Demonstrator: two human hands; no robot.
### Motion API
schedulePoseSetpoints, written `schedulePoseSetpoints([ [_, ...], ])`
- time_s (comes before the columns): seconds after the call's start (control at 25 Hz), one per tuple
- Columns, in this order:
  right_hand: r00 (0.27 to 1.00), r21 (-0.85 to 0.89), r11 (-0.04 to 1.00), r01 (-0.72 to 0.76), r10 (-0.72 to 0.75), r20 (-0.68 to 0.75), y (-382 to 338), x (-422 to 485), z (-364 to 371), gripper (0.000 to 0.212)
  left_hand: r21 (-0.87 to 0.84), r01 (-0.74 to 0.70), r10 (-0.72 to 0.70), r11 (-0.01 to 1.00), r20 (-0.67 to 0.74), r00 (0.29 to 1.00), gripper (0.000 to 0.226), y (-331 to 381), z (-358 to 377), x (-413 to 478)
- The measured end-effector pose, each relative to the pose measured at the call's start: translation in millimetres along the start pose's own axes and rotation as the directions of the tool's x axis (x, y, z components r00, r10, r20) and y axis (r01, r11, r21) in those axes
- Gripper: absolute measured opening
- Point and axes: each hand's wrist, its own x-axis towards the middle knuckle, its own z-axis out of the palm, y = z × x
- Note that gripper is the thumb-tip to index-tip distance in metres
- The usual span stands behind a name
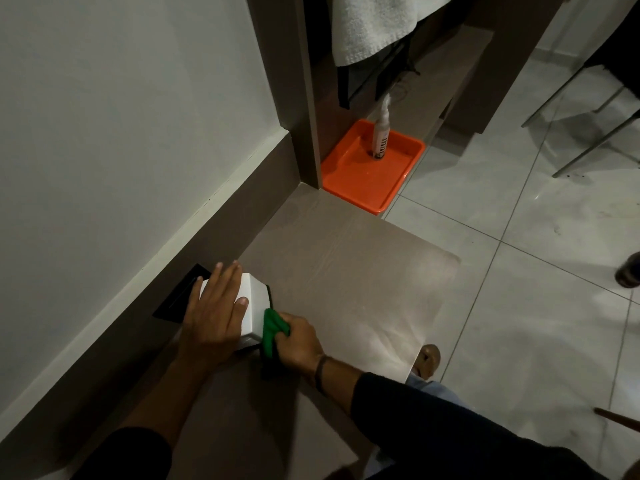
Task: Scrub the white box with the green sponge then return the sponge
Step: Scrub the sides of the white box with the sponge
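Orange tray (349,181) on tabletop (346,271), holding upright bottle (380,133). White towel (374,22) hanging above. Black plate (180,296) against wall. Tiled floor (519,271).

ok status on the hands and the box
Left hand flat on white box, steadying. Right hand gripping green sponge, pressed to box side. Nothing in the way.

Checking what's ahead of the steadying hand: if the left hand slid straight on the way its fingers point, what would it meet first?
Probably the wall's brown baseboard, just beyond the white box that the left hand rests on; depth is unclear.
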Motion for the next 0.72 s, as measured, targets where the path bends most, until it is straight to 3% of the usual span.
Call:
schedulePoseSetpoints([
  [0.12,0.999,-0.009,0.999,-0.034,0.034,-0.034,-26,16,-1,0.031,-0.104,0.209,-0.197,0.972,0.114,0.974,0.063,3,-7,2],
  [0.24,0.997,-0.074,0.994,0.080,-0.079,0.020,-47,23,-4,0.037,-0.137,0.406,-0.390,0.903,0.131,0.911,0.073,22,-17,1],
  [0.4,0.952,-0.272,0.920,0.283,-0.236,0.195,-70,38,-5,0.049,-0.105,0.717,-0.711,0.689,0.096,0.697,0.078,58,-25,-4],
  [0.48,0.930,-0.338,0.880,0.334,-0.249,0.270,-75,45,-3,0.049,-0.103,0.779,-0.773,0.618,0.099,0.627,0.076,65,-27,-4],
  [0.64,0.911,-0.328,0.872,0.363,-0.258,0.322,-72,52,-11,0.052,-0.052,0.784,-0.767,0.618,0.182,0.616,0.079,61,-26,-1],
  [0.72,0.903,-0.291,0.875,0.386,-0.293,0.314,-71,50,-24,0.052,-0.036,0.766,-0.756,0.642,0.131,0.641,0.073,64,-26,3],
])
